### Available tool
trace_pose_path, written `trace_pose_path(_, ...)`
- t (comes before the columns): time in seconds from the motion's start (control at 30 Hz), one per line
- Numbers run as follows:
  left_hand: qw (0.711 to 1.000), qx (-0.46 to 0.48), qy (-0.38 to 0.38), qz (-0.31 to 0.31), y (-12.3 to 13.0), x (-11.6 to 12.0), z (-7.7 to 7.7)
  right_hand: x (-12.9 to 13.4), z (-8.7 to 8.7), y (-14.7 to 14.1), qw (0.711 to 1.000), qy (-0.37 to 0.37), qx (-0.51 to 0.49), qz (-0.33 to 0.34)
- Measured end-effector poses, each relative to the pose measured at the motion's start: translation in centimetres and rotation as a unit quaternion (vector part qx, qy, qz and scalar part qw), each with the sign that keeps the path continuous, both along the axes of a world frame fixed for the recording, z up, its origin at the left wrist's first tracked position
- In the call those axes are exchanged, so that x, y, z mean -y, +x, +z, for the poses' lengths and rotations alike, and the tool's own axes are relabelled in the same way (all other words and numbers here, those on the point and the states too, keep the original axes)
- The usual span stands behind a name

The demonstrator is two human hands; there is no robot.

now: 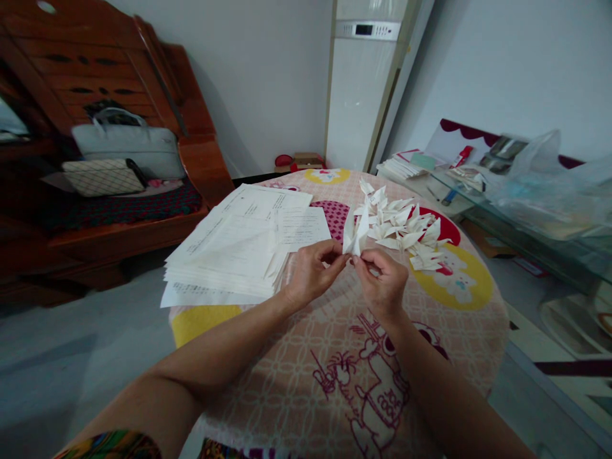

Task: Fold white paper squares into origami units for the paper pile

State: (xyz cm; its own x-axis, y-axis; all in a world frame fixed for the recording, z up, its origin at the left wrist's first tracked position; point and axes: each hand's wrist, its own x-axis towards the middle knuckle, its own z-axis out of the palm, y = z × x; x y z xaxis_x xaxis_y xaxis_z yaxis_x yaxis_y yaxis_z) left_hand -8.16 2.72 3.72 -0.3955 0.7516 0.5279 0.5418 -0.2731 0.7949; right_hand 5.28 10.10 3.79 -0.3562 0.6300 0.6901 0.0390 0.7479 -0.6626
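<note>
Between my two hands, over the middle of the round table, a folded white paper crane (356,234) is held upright with its tall points facing up. My left hand (318,268) pinches its lower left side. On the lower right side, my right hand (382,277) grips it between thumb and bent fingers. Just beyond and to the right lies a heap of several finished-looking paper cranes (401,223). To the left of my left hand rests a thick stack of printed paper sheets (229,242), with a smaller sheet (303,226) at its right edge.
A patterned tablecloth (287,389) covers the table. At right stands a glass-topped stand (526,217) bearing a plastic bag (540,178) and papers. A wooden bench (119,236) with a grey bag (129,150) is on the left; a white cabinet-like appliance (356,95) stands behind.
</note>
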Motion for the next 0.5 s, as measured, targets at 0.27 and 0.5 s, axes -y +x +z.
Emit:
trace_pose_path(0.27, 0.990, -0.107, 0.087, 0.035, -0.43, 0.36, -0.27, -0.07, 0.40, 0.03, 0.995, 0.094, -0.039, -0.004)
trace_pose_path(0.5, 0.987, -0.113, 0.111, 0.030, -0.52, 0.51, -0.48, 0.14, 0.67, 0.13, 0.989, 0.144, -0.038, -0.006)
